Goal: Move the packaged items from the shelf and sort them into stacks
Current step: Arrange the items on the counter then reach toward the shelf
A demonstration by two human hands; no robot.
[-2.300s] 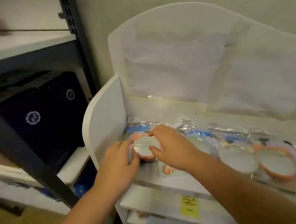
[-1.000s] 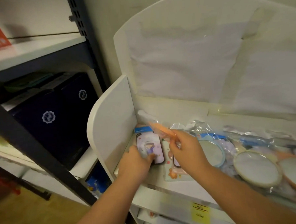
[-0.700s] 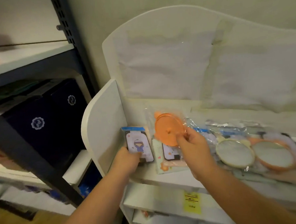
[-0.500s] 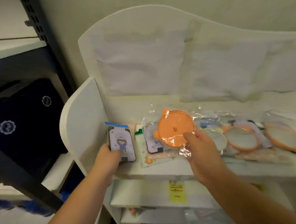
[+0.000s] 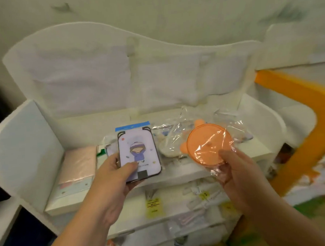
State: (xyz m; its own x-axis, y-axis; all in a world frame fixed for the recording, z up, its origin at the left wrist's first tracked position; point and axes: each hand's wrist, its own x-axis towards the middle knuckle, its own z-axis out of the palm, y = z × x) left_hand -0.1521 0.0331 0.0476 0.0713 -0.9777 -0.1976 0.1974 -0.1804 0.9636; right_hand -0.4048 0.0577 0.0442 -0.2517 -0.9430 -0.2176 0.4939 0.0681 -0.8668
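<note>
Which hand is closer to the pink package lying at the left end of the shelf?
Left. The left hand is just right of the pink package; the right hand is much farther right.

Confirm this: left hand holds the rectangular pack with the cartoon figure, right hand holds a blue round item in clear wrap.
One detail is wrong: the round item in the right hand is orange, not blue, as the head view shows. The rest stands: it is in clear wrap, and the left hand holds the rectangular pack with the cartoon figure.
</note>
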